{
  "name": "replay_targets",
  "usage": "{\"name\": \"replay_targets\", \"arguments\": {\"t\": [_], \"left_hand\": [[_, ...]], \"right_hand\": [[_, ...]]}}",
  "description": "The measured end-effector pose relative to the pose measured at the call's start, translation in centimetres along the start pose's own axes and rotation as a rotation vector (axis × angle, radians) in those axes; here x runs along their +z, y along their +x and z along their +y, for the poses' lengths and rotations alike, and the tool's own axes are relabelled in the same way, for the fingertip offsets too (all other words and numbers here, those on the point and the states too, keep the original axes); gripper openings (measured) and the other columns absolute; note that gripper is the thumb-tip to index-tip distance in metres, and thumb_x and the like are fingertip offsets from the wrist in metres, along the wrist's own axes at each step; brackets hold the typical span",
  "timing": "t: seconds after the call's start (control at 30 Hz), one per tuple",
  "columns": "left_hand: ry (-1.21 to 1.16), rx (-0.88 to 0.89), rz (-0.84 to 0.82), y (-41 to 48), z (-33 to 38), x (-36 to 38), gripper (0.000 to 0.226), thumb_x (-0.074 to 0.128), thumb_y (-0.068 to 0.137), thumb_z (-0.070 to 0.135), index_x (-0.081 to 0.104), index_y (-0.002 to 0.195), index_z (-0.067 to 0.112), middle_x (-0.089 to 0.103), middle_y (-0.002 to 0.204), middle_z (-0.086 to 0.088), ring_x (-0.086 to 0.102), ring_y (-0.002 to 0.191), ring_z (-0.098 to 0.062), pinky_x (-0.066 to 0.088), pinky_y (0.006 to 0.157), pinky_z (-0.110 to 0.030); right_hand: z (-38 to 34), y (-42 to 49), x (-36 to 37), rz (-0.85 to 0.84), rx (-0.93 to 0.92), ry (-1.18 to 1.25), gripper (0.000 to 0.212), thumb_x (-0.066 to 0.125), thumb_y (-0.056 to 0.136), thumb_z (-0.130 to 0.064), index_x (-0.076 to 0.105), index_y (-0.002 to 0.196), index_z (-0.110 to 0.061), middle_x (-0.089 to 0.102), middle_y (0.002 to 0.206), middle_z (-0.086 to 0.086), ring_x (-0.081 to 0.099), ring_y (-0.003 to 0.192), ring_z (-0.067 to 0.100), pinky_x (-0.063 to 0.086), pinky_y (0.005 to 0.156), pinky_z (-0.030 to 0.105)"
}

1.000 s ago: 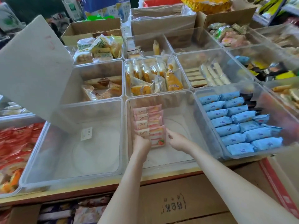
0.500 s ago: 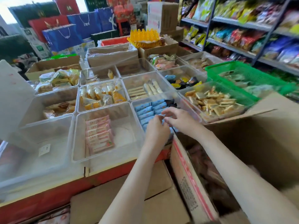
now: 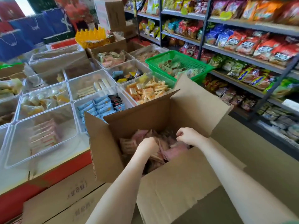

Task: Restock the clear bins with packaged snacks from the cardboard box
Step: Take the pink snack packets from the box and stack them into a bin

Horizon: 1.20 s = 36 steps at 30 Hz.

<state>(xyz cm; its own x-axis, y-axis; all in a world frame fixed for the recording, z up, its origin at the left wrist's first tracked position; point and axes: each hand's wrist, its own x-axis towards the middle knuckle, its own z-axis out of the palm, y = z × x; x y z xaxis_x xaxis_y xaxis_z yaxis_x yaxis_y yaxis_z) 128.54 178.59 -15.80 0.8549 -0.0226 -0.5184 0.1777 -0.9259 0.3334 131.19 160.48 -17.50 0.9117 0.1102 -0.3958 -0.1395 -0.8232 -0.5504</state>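
Now, snack packs (image 3: 163, 147) in cardboard box (image 3: 178, 172), directly under my fingers. Left hand (image 3: 148, 145) curled down among packs; grip unclear. Right hand (image 3: 188, 136) loosely closed, holding nothing I see.

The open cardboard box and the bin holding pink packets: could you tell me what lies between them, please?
In the head view, only the box's raised left flap and the bin's clear wall.

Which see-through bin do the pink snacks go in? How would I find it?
Start at the open cardboard box where both hands are digging. Look just left of it, to the front row of clear bins on the counter. The right bin is the one nearest you beside the box, holding one short stack of pink packets and mostly bare floor; its neighbours hold blue or yellow packs.
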Motion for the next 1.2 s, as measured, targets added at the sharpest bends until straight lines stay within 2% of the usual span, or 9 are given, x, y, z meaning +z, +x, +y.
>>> {"name": "replay_targets", "arguments": {"t": [0.1,0.27,0.43,0.53,0.67,0.77,0.9,1.07,1.2], "left_hand": [[-0.075,-0.103,0.013,2.5,-0.4,2.0,0.04,0.038,0.101,0.021,0.047,0.134,0.002,0.051,0.136,-0.015,0.05,0.124,-0.029,0.041,0.096,-0.031],[-0.154,-0.107,-0.033,8.3,-1.9,4.5,0.036,0.038,0.101,0.019,0.051,0.13,0.003,0.052,0.134,-0.014,0.049,0.124,-0.026,0.037,0.099,-0.026],[-0.253,-0.096,-0.069,14.3,-3.1,6.7,0.032,0.034,0.099,0.021,0.063,0.109,0.012,0.064,0.11,-0.009,0.06,0.1,-0.024,0.048,0.09,-0.029],[-0.278,-0.106,-0.103,15.5,-3.2,7.1,0.038,0.033,0.099,0.029,0.061,0.118,0.011,0.062,0.117,-0.009,0.057,0.107,-0.025,0.045,0.092,-0.028],[-0.3,-0.145,-0.148,16.6,-3.4,7.4,0.041,0.033,0.1,0.033,0.06,0.119,0.009,0.061,0.121,-0.012,0.056,0.111,-0.026,0.043,0.093,-0.027],[-0.382,-0.136,-0.148,17.0,-2.5,7.6,0.043,0.034,0.101,0.038,0.056,0.125,0.01,0.061,0.121,-0.011,0.056,0.112,-0.027,0.039,0.083,-0.025],[-0.579,-0.078,0.026,16.3,-0.3,7.5,0.03,0.044,0.1,0.027,0.052,0.122,0.008,0.06,0.108,-0.006,0.059,0.106,-0.025,0.035,0.072,-0.02],[-0.913,0.05,0.368,13.2,1.4,4.9,0.039,0.058,0.093,0.025,0.046,0.128,0.014,0.051,0.115,0.01,0.048,0.108,-0.005,0.032,0.08,-0.012],[-0.913,0.137,0.416,9.7,2.1,2.7,0.027,0.052,0.096,0.033,0.05,0.12,0.021,0.06,0.102,0.011,0.055,0.093,-0.005,0.039,0.068,-0.011]], "right_hand": [[2.0,2.1,1.2,-0.064,0.022,0.002,0.027,0.062,0.088,-0.024,0.061,0.113,-0.013,0.058,0.113,0.004,0.053,0.088,0.017,0.041,0.058,0.021],[3.6,8.3,4.2,-0.179,0.025,0.041,0.038,0.057,0.091,-0.016,0.055,0.129,-0.018,0.056,0.129,0.005,0.055,0.113,0.022,0.045,0.097,0.032],[2.0,14.9,7.2,-0.277,-0.142,-0.076,0.036,0.04,0.097,-0.01,0.059,0.127,-0.015,0.053,0.136,0.006,0.047,0.127,0.022,0.034,0.108,0.031],[2.3,17.9,9.2,-0.322,-0.199,-0.174,0.038,0.035,0.097,-0.01,0.061,0.123,-0.02,0.056,0.132,0.008,0.052,0.122,0.026,0.04,0.103,0.038],[3.0,19.3,9.2,-0.314,-0.237,-0.255,0.024,0.044,0.091,-0.007,0.062,0.1,-0.02,0.06,0.114,0.008,0.056,0.107,0.025,0.043,0.082,0.028],[2.9,19.1,8.2,-0.289,-0.329,-0.212,0.011,0.052,0.088,-0.007,0.062,0.092,-0.011,0.059,0.104,0.01,0.047,0.106,0.022,0.04,0.085,0.032],[2.0,17.8,6.1,-0.175,-0.334,-0.002,0.007,0.058,0.087,-0.011,0.06,0.083,-0.017,0.056,0.089,0.006,0.046,0.09,0.015,0.039,0.08,0.029],[-2.3,14.6,0.8,-0.042,-0.404,0.149,0.017,0.06,0.084,-0.009,0.059,0.076,-0.024,0.067,0.091,0.004,0.059,0.09,0.019,0.043,0.083,0.031],[-5.7,10.0,-3.5,0.126,-0.454,0.185,0.017,0.059,0.087,-0.007,0.055,0.075,-0.018,0.061,0.075,-0.003,0.052,0.07,0.002,0.036,0.066,0.011]]}}
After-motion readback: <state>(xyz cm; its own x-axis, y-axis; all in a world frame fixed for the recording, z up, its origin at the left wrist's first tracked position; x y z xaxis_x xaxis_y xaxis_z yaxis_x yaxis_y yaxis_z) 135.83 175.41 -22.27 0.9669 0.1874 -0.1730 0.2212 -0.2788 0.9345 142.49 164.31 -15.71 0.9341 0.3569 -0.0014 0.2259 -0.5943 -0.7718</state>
